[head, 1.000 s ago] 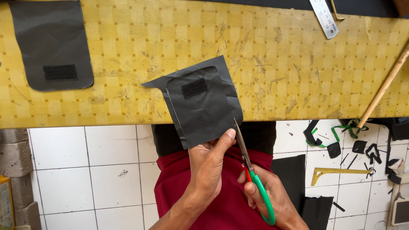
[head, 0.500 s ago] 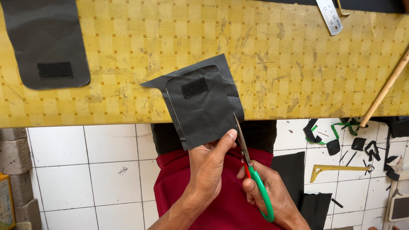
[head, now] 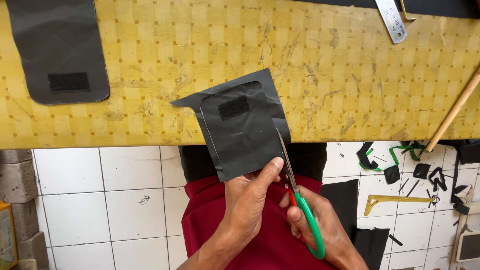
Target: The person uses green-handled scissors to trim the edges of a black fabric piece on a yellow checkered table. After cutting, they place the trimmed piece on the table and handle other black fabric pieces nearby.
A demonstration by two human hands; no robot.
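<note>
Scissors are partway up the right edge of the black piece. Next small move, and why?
Probably close the scissors and snip further up that edge: the right hand has the blades on the black piece, the left hand pinches its lower edge, and the margin above looks uncut.

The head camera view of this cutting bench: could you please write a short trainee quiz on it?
1. True or false: the green-handled scissors are in the left hand.
2. Which hand pinches the dark grey sheet piece with a black rectangular patch?
A. left
B. right
C. neither
3. Fill in: the rounded dark grey panel lies flat on the yellow checked ____.

Key: 1 false, the right hand holds them. 2 A, thumb on its lower edge. 3 tabletop.
</note>
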